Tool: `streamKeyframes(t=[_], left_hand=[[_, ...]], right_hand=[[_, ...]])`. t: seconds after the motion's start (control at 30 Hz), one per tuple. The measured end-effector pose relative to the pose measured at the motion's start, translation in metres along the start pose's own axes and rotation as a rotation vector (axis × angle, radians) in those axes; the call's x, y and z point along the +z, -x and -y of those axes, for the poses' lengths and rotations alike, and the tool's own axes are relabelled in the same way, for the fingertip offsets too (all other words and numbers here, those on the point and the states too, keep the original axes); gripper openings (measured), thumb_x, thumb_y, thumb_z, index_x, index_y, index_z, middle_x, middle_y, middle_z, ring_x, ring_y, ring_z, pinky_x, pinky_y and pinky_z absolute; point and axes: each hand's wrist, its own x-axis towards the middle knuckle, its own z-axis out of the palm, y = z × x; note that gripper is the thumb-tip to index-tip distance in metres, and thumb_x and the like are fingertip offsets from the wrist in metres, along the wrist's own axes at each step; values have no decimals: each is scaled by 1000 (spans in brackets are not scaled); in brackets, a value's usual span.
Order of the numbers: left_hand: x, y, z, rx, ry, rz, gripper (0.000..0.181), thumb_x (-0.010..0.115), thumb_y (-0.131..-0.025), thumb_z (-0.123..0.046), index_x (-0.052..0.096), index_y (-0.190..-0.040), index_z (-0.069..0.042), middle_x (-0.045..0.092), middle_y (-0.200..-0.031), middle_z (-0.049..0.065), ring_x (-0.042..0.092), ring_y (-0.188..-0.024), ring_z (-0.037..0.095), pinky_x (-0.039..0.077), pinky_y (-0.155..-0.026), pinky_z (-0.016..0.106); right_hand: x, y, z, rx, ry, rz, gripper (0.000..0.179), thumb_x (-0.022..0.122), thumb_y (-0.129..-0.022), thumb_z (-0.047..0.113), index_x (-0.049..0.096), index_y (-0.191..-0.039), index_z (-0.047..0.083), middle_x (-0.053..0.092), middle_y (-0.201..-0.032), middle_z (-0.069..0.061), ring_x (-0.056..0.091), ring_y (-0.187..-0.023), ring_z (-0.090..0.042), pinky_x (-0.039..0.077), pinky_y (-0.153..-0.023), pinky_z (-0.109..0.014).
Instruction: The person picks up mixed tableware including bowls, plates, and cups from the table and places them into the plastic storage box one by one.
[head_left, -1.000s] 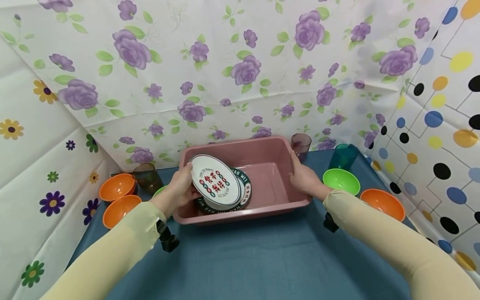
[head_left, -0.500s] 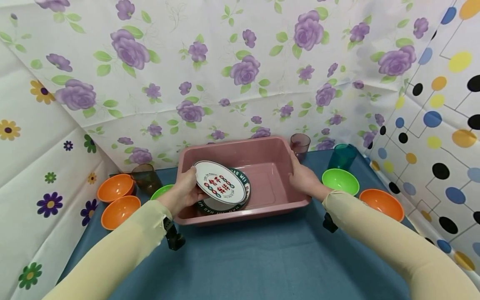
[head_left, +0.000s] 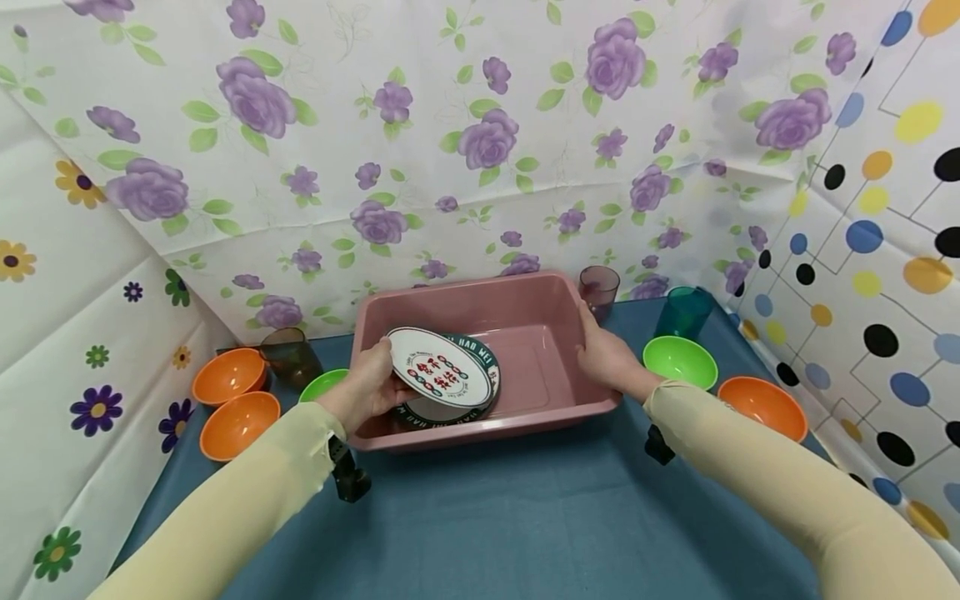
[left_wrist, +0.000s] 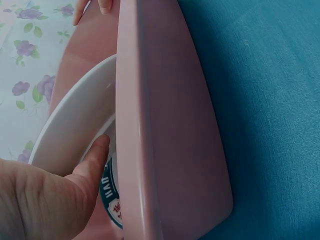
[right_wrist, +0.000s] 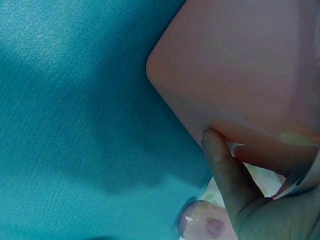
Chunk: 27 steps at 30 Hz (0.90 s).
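Observation:
My left hand (head_left: 367, 383) pinches the left edge of a white oval plate (head_left: 442, 367) with red lettering, tilted inside the pink basin (head_left: 540, 417). Beneath it lies a plate with a dark green lettered rim (head_left: 489, 358), mostly covered. In the left wrist view the held plate's pale underside (left_wrist: 75, 115) shows, with a finger against it. My right hand (head_left: 609, 354) grips the basin's right rim, thumb inside; in the right wrist view its fingers (right_wrist: 220, 155) lie on the basin's outer wall.
Left of the basin stand two orange bowls (head_left: 240, 425), a dark brown cup (head_left: 292, 358) and a partly hidden green bowl (head_left: 324, 383). On the right are a pinkish cup (head_left: 598, 292), a teal cup (head_left: 684, 312), a green bowl (head_left: 681, 360) and an orange bowl (head_left: 763, 407).
My left hand has moved slightly right and lowered the white oval plate, which now lies flatter over the green-rimmed one. My right hand stays on the basin's rim.

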Motion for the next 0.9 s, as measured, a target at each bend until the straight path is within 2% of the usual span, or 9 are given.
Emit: streamKeyframes(t=[0.17,0.33,0.53,0.73,0.9], left_hand=[[-3,0,0,-15,54,-2,61,17,-113,-40,24,-162,-6,39,-153,27,47,-138,38,44,-107,52],[-7,5,0,-57,90,27,62,19,-112,-42,17,-164,-8,33,-158,25,41,-142,38,37,-111,58],[-11,11,-1,-111,5,14,65,22,-110,-50,17,-164,-13,37,-155,23,43,-139,40,35,-110,64],[-10,12,2,-149,-52,-27,67,26,-109,-52,26,-161,-10,42,-149,22,49,-133,37,38,-111,59],[-8,12,3,-159,-40,-34,67,29,-109,-52,26,-160,-9,41,-150,22,49,-134,35,39,-111,55]], right_hand=[[0,0,1,7,1,5,85,48,-104,11,-12,-164,14,61,-85,-13,65,-73,-24,51,-64,-38],[0,0,1,2,-4,7,85,49,-105,12,-13,-163,14,59,-82,-13,65,-70,-24,51,-62,-37],[0,-1,0,2,-10,21,85,48,-107,13,-16,-163,16,59,-78,-13,65,-66,-23,52,-59,-36],[-1,1,1,-9,-14,14,85,48,-106,12,-15,-163,15,59,-79,-12,65,-67,-23,52,-61,-37],[-1,1,2,9,-19,19,85,48,-106,13,-15,-163,16,59,-77,-12,64,-66,-23,51,-61,-37]])
